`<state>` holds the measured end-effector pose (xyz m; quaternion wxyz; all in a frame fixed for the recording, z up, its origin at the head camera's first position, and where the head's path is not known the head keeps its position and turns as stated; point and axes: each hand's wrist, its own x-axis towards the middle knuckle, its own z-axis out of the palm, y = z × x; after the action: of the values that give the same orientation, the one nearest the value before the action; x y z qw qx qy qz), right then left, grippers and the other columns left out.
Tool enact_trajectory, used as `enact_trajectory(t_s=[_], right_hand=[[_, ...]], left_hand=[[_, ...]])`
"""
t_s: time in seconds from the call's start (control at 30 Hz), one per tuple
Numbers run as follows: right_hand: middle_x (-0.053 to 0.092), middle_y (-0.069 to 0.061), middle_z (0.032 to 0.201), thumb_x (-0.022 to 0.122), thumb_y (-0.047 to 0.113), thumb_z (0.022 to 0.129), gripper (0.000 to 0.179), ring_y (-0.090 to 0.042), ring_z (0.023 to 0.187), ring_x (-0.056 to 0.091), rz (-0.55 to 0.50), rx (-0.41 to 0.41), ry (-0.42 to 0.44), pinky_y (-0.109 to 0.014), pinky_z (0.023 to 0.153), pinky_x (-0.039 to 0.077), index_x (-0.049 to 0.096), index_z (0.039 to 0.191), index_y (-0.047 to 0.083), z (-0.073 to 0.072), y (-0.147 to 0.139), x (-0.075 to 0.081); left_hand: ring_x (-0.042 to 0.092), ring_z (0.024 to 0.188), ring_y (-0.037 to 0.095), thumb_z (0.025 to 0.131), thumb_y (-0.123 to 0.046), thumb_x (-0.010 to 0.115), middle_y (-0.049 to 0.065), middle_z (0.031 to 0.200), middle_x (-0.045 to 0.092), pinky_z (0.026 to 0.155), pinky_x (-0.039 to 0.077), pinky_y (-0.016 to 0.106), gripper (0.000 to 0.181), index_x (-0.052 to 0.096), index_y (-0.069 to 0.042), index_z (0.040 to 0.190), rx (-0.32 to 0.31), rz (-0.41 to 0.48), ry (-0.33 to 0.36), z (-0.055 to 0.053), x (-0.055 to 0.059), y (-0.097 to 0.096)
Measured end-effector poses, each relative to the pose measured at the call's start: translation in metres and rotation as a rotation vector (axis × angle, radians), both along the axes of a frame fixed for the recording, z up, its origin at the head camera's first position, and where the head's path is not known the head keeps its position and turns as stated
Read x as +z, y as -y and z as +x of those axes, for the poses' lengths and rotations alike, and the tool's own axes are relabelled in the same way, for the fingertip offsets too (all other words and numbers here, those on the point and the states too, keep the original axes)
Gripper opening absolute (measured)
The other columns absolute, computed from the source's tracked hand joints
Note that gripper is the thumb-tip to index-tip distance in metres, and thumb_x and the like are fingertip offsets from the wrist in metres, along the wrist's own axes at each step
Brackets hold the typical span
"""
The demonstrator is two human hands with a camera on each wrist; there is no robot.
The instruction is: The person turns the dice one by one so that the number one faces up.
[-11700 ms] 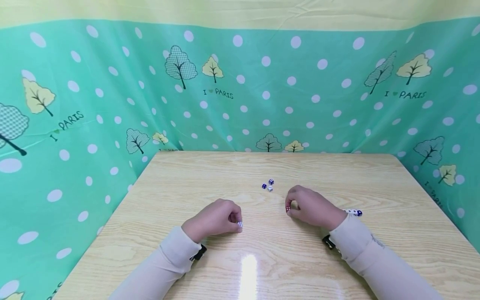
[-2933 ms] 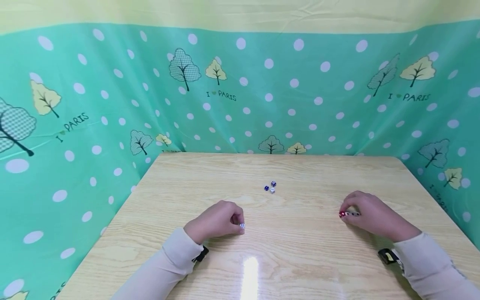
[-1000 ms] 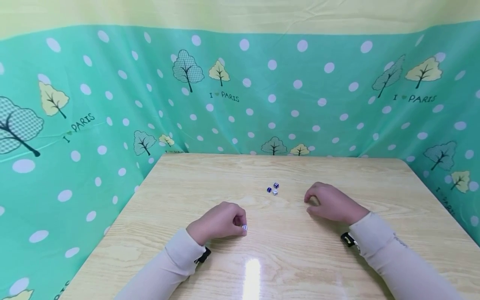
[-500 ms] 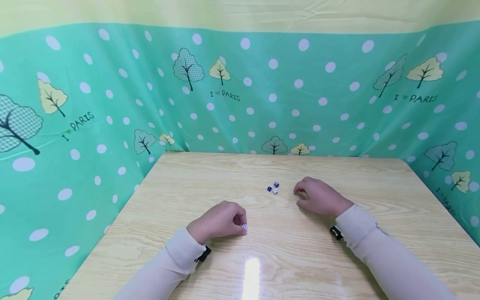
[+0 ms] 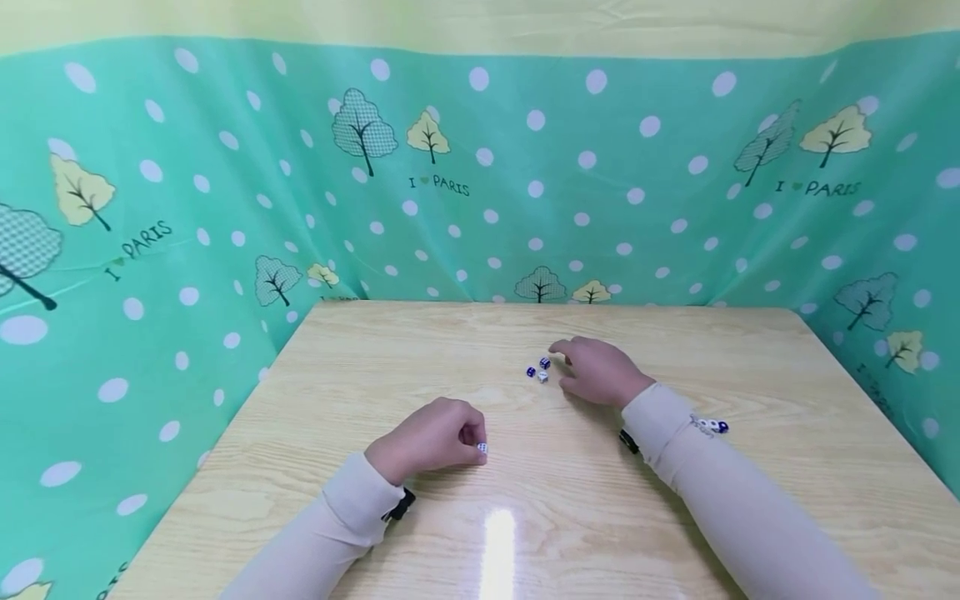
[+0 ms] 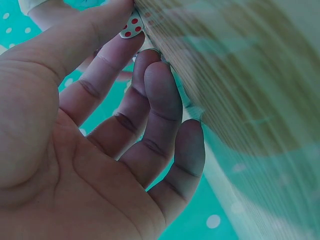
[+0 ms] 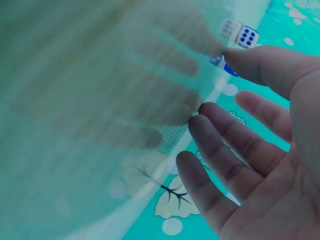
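Between thumb and forefinger, my left hand (image 5: 435, 437) pinches a small white die (image 5: 482, 448) low over the table. In the left wrist view this die (image 6: 132, 26) shows red pips, and the other fingers curve loosely. My right hand (image 5: 600, 371) is spread beside a cluster of dice, holding nothing. That cluster has a small blue die (image 5: 531, 372), another blue die (image 5: 544, 363) and a white die (image 5: 543, 377). In the right wrist view the white die (image 7: 247, 36) shows blue pips near the thumb tip, and a blue die (image 7: 230, 70) is partly hidden by the thumb.
A short row of dice (image 5: 712, 425), white ones and a blue one at its end, lies behind the right sleeve, which hides part of it. Green dotted curtains (image 5: 465, 250) enclose the wooden table (image 5: 390, 350).
Earlier my right hand carried a red die rightward to the row and let it go. Since then it has moved back left to the cluster, fingers spreading. My left hand keeps its pinch.
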<state>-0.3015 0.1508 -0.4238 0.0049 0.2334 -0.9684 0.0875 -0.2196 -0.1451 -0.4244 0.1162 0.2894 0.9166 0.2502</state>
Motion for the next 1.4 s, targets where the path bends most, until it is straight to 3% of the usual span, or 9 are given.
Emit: enact_trajectory(t_s=[0.1, 0.3, 0.5, 0.87, 1.13, 1.4], right_hand=[[0.072, -0.011, 0.122, 0.070, 0.023, 0.096, 0.058, -0.024, 0.106, 0.070, 0.021, -0.004, -0.013, -0.047, 0.096, 0.056, 0.052, 0.150, 0.014, -0.003, 0.005, 0.001], [0.072, -0.014, 0.123, 0.067, 0.025, 0.099, 0.057, -0.024, 0.096, 0.071, 0.052, 0.022, -0.063, -0.045, 0.077, 0.059, 0.050, 0.153, 0.020, -0.006, 0.011, 0.000], [0.073, -0.011, 0.119, 0.072, 0.028, 0.098, 0.048, -0.027, 0.098, 0.072, 0.072, 0.017, -0.112, -0.047, 0.076, 0.060, 0.059, 0.145, 0.026, -0.004, 0.015, 0.001], [0.074, -0.004, 0.105, 0.074, 0.027, 0.097, 0.031, -0.020, 0.089, 0.069, 0.121, 0.006, -0.140, -0.042, 0.067, 0.058, 0.074, 0.128, 0.030, -0.002, 0.017, -0.002], [0.078, 0.001, 0.116, 0.076, 0.021, 0.095, 0.023, -0.023, 0.109, 0.073, 0.108, -0.002, -0.129, -0.045, 0.087, 0.060, 0.080, 0.117, 0.027, -0.002, 0.017, -0.002], [0.079, 0.001, 0.113, 0.075, 0.020, 0.095, 0.016, -0.023, 0.106, 0.075, 0.107, 0.002, -0.133, -0.044, 0.089, 0.060, 0.082, 0.110, 0.024, 0.001, 0.016, -0.001]], left_hand=[[0.057, 0.069, 0.003, 0.086, -0.023, 0.086, -0.015, 0.073, 0.064, 0.067, 0.050, 0.024, 0.019, 0.069, -0.026, 0.077, -0.003, -0.002, -0.006, -0.001, 0.000, 0.001], [0.056, 0.069, 0.003, 0.086, -0.022, 0.086, -0.014, 0.072, 0.064, 0.067, 0.049, 0.024, 0.020, 0.069, -0.025, 0.076, -0.012, 0.000, -0.019, -0.002, -0.001, 0.001], [0.057, 0.069, 0.003, 0.085, -0.021, 0.086, -0.014, 0.072, 0.063, 0.066, 0.049, 0.025, 0.021, 0.068, -0.025, 0.075, -0.013, -0.004, -0.027, -0.002, -0.001, 0.001], [0.057, 0.068, 0.003, 0.084, -0.022, 0.087, -0.014, 0.071, 0.063, 0.065, 0.049, 0.025, 0.023, 0.067, -0.027, 0.074, -0.016, 0.002, -0.036, -0.003, -0.002, 0.001], [0.057, 0.068, 0.003, 0.084, -0.019, 0.087, -0.013, 0.071, 0.064, 0.065, 0.049, 0.025, 0.021, 0.068, -0.025, 0.075, -0.015, 0.007, -0.025, -0.001, -0.002, 0.002], [0.057, 0.067, 0.003, 0.084, -0.019, 0.087, -0.014, 0.071, 0.064, 0.064, 0.049, 0.024, 0.021, 0.069, -0.025, 0.075, -0.011, 0.007, -0.022, -0.001, -0.003, 0.001]])
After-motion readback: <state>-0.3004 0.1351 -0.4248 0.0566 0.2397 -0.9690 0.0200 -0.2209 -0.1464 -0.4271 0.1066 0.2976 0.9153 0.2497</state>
